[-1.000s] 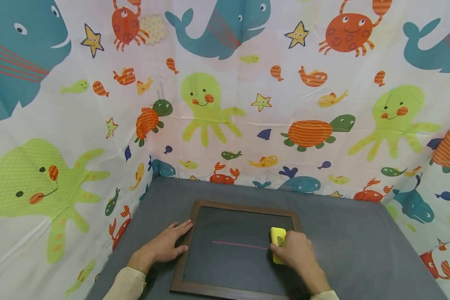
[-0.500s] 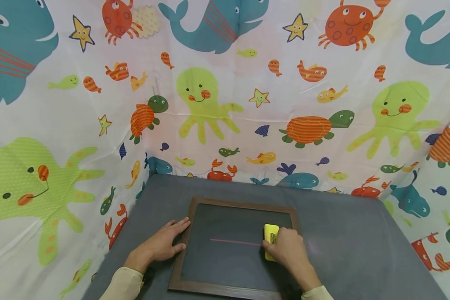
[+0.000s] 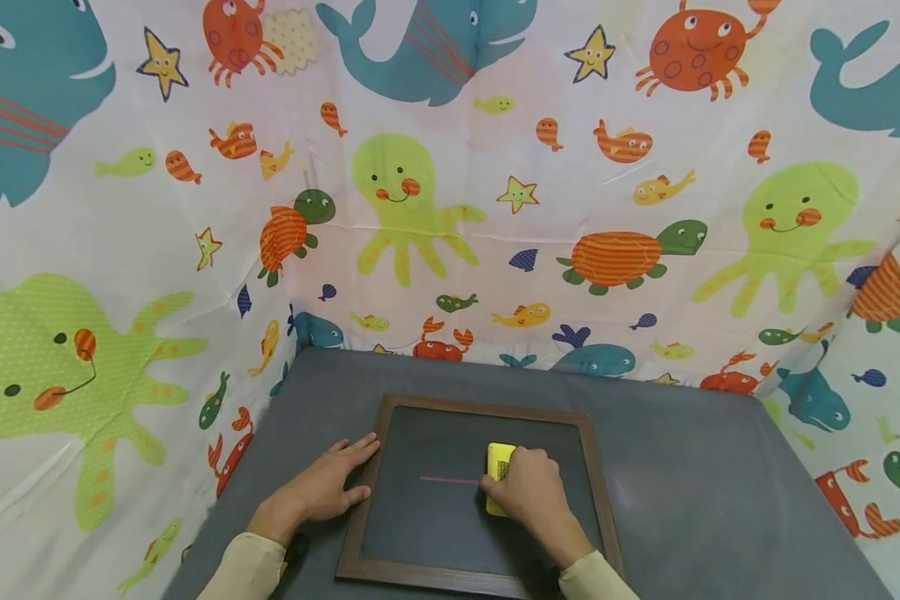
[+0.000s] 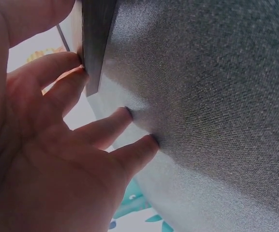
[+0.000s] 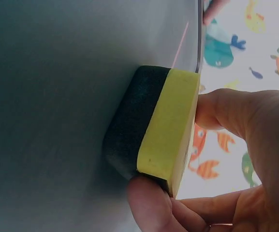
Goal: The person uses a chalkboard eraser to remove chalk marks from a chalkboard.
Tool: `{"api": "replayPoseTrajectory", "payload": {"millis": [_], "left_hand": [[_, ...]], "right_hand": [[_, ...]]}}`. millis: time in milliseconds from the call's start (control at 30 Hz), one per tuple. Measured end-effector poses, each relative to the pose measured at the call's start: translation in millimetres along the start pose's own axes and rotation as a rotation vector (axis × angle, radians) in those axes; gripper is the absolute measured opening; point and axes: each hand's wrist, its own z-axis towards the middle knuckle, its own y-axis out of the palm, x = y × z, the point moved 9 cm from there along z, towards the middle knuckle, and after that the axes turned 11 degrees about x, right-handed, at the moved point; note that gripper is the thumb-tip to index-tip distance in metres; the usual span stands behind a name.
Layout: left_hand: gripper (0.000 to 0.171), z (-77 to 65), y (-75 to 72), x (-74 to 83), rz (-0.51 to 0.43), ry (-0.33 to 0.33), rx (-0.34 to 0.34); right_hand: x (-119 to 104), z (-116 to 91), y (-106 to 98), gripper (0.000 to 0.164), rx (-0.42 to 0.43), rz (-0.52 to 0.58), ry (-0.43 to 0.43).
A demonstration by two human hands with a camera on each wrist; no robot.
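Note:
A blackboard with a brown wooden frame lies flat on the dark grey cloth-covered table. Across its middle runs a short pink chalk line. My right hand grips a yellow-topped board eraser between thumb and fingers, over the line's right end. Its black felt side faces the board in the right wrist view. My left hand lies at the frame's left edge, fingers spread. In the left wrist view, some fingertips of the left hand touch the frame and others press the cloth.
A white curtain printed with sea animals encloses the table at the back and both sides. Grey tabletop extends to the right of the board and behind it. A cream sleeve covers the left forearm.
My right hand has slid the eraser leftward over the board, and the pink line is now shorter at its right end. The left hand keeps its place at the frame.

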Motion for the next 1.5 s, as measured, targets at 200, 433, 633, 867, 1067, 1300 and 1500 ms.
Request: {"api": "replayPoseTrajectory", "payload": {"millis": [200,433,633,867,1067,1300,1500], "left_hand": [[0.077,-0.3,-0.9,0.6,-0.004,-0.015,-0.01],[0.076,4.0,-1.8,5.8,0.026,0.004,-0.001],[0.075,6.3,-2.2,6.9,0.034,0.003,-0.003],[0.076,6.1,-4.8,4.6,0.044,-0.014,-0.003],[0.076,5.0,-4.1,5.0,0.046,-0.021,-0.003],[0.076,5.5,-2.3,3.7,0.044,-0.029,-0.008],[0.076,2.9,0.1,1.8,0.027,-0.032,-0.015]], "right_hand": [[-34,3,14,0.044,-0.037,0.03,-0.042],[-71,7,24,0.043,-0.051,0.071,-0.078],[-95,10,31,0.045,-0.072,0.043,-0.084],[-108,13,34,0.051,-0.073,-0.045,-0.09],[-111,15,36,0.055,-0.084,-0.094,-0.093],[-107,15,40,0.062,-0.081,-0.098,-0.076],[-102,12,41,0.064,-0.111,-0.087,-0.041]]}}
